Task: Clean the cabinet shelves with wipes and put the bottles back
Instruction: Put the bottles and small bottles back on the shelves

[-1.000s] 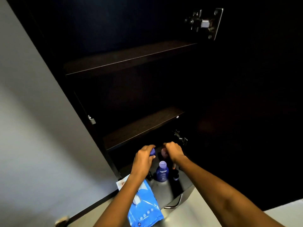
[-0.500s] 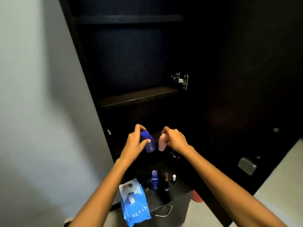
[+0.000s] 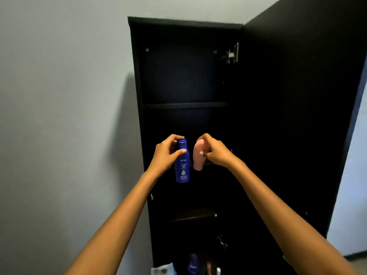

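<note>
A tall black cabinet [image 3: 137, 80] stands open before me, its dark shelves bare; one shelf edge [image 3: 184, 105] runs across above my hands. My left hand [image 3: 165, 155] grips a blue lotion bottle [image 3: 182, 167] near its cap, upright, in front of the middle shelf. Close to its right, my right hand [image 3: 215, 153] holds a pink bottle [image 3: 198, 157] by its top. At the bottom edge of the view stand a purple bottle [image 3: 193, 263] and a few small bottles [image 3: 213, 269], beside a blue wipes pack [image 3: 164, 270].
The cabinet door [image 3: 297, 116] hangs open on the right, with metal hinges [image 3: 231, 54] on the inner side. A pale grey wall [image 3: 65, 96] fills the left. A lower shelf [image 3: 192, 216] shows beneath my hands.
Both hands have lifted the blue and pink bottles from the low surface up to the middle shelf level. My view has tilted upward, showing the cabinet top.
</note>
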